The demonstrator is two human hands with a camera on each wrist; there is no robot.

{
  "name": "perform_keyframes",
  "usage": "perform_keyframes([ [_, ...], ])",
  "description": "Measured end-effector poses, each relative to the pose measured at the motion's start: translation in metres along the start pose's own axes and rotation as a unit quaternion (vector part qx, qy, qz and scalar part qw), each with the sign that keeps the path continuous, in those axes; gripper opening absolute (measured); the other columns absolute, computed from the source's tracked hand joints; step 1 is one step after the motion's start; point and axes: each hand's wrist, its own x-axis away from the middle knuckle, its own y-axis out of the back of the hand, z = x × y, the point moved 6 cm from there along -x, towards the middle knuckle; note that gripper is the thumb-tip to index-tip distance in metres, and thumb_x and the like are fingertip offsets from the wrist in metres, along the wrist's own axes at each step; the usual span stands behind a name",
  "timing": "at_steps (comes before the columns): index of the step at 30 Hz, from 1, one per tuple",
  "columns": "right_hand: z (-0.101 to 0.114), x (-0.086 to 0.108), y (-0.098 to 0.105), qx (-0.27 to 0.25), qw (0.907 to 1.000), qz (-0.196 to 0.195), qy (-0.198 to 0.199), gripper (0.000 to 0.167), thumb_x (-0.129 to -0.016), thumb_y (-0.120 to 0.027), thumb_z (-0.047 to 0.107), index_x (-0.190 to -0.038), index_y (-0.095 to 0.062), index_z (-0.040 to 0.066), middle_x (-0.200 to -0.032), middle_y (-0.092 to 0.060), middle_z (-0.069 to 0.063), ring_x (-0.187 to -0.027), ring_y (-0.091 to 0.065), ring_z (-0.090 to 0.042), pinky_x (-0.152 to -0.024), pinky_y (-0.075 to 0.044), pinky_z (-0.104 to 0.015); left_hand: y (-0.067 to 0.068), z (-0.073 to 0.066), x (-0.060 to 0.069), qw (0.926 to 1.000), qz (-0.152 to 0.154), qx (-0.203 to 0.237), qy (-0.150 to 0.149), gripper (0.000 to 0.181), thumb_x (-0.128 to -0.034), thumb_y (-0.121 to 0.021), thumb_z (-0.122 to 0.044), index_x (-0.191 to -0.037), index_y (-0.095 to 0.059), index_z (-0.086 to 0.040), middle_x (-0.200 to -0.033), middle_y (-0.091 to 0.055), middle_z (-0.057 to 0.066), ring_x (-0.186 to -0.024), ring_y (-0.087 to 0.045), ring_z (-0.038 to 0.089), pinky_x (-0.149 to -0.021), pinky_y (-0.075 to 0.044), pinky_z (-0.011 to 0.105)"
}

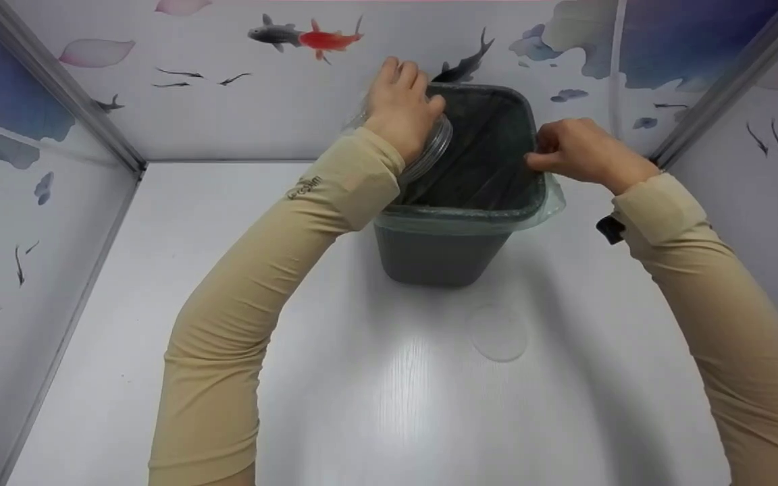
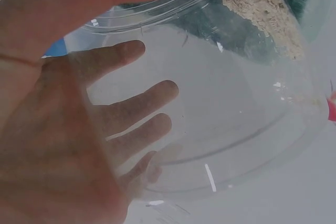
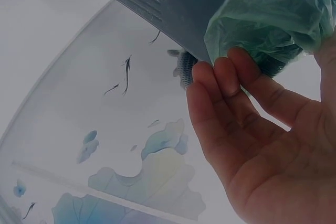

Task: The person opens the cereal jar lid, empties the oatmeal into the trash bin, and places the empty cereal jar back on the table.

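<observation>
My left hand (image 1: 402,111) grips a clear plastic jar (image 1: 433,148), tilted with its ridged mouth over the left side of the trash bin (image 1: 439,260). In the left wrist view, fingers show through the wall of the jar (image 2: 226,119), and pale, flaky shavings (image 2: 262,9) lie at its upper right. The grey bin is lined with a thin green bag (image 1: 551,202) folded over its rim. My right hand (image 1: 578,152) pinches the bin's right rim, thumb on the inner side; in the right wrist view its curled fingers lie against the bag (image 3: 262,24).
A round clear lid (image 1: 500,334) lies flat on the white table (image 1: 335,405), in front of the bin. Behind the bin stands a panel (image 1: 281,101) printed with fish, and similar panels close in both sides.
</observation>
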Motion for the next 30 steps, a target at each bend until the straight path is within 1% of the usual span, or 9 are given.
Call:
perform_keyframes([
  [6, -0.001, 0.0, -0.001, -0.006, 0.9999, 0.007, -0.007, 0.026, -0.093, -0.056, 0.02, -0.091, -0.061, -0.005, -0.077, -0.055, -0.013, -0.069, -0.05, -0.026, -0.056, -0.041, -0.032, 0.0, -0.004, -0.004, 0.9999, 0.009, -0.003, -0.007, 0.042, -0.1065, -0.026, -0.009, -0.148, -0.027, -0.017, -0.154, -0.017, 0.019, -0.139, -0.012, 0.036, -0.113, -0.005, 0.049],
  [11, -0.001, 0.0, -0.001, -0.011, 0.9998, 0.012, -0.014, 0.027, -0.093, -0.056, 0.021, -0.094, -0.062, -0.005, -0.079, -0.057, -0.014, -0.07, -0.051, -0.026, -0.056, -0.042, -0.032, -0.001, -0.006, -0.004, 0.9999, 0.003, 0.009, -0.011, 0.04, -0.1065, -0.025, -0.008, -0.146, -0.03, -0.016, -0.153, -0.019, 0.02, -0.137, -0.015, 0.037, -0.113, -0.005, 0.049],
  [15, 0.0, 0.0, -0.001, -0.012, 0.9997, 0.016, -0.015, 0.028, -0.094, -0.056, 0.021, -0.096, -0.062, -0.006, -0.081, -0.058, -0.014, -0.071, -0.051, -0.026, -0.057, -0.043, -0.031, -0.001, -0.005, -0.003, 0.9999, 0.001, 0.012, -0.009, 0.04, -0.1065, -0.024, -0.008, -0.146, -0.03, -0.016, -0.151, -0.022, 0.019, -0.135, -0.017, 0.036, -0.112, -0.006, 0.049],
  [20, 0.0, 0.0, 0.0, -0.01, 0.9998, 0.012, -0.009, 0.028, -0.093, -0.056, 0.021, -0.095, -0.062, -0.006, -0.079, -0.058, -0.014, -0.07, -0.051, -0.026, -0.057, -0.042, -0.031, 0.0, -0.006, -0.003, 0.9999, -0.004, 0.014, -0.008, 0.039, -0.1065, -0.023, -0.01, -0.144, -0.032, -0.016, -0.15, -0.023, 0.019, -0.134, -0.018, 0.036, -0.111, -0.007, 0.049],
  [22, -0.001, 0.0, 0.0, -0.01, 0.9999, 0.011, -0.008, 0.028, -0.093, -0.056, 0.021, -0.094, -0.063, -0.006, -0.079, -0.058, -0.014, -0.07, -0.051, -0.026, -0.056, -0.042, -0.031, 0.0, -0.007, -0.004, 0.9999, -0.004, 0.011, -0.009, 0.039, -0.1065, -0.024, -0.01, -0.144, -0.033, -0.016, -0.151, -0.022, 0.019, -0.134, -0.017, 0.035, -0.111, -0.007, 0.049],
  [24, -0.001, 0.0, 0.0, -0.007, 0.9999, 0.008, -0.008, 0.027, -0.093, -0.056, 0.021, -0.092, -0.062, -0.006, -0.078, -0.057, -0.013, -0.069, -0.05, -0.026, -0.056, -0.042, -0.032, 0.0, -0.009, -0.004, 0.9999, 0.001, 0.0, -0.011, 0.039, -0.1062, -0.029, -0.01, -0.145, -0.032, -0.016, -0.152, -0.02, 0.019, -0.135, -0.016, 0.035, -0.112, -0.006, 0.049],
  [28, -0.002, -0.001, -0.001, -0.002, 0.9999, 0.009, -0.012, 0.028, -0.093, -0.055, 0.022, -0.092, -0.062, -0.005, -0.077, -0.056, -0.013, -0.069, -0.05, -0.026, -0.055, -0.042, -0.032, -0.001, -0.012, -0.004, 0.9997, 0.009, -0.014, -0.017, 0.046, -0.1045, -0.039, -0.011, -0.148, -0.028, -0.018, -0.155, -0.016, 0.018, -0.138, -0.013, 0.035, -0.113, -0.005, 0.048],
  [30, -0.003, -0.001, -0.001, -0.002, 0.9998, 0.01, -0.015, 0.028, -0.093, -0.055, 0.022, -0.093, -0.062, -0.006, -0.078, -0.057, -0.014, -0.07, -0.05, -0.027, -0.056, -0.043, -0.032, -0.001, -0.011, -0.004, 0.9997, 0.009, -0.012, -0.019, 0.047, -0.1042, -0.04, -0.011, -0.149, -0.027, -0.018, -0.155, -0.015, 0.018, -0.139, -0.012, 0.035, -0.113, -0.004, 0.048],
])
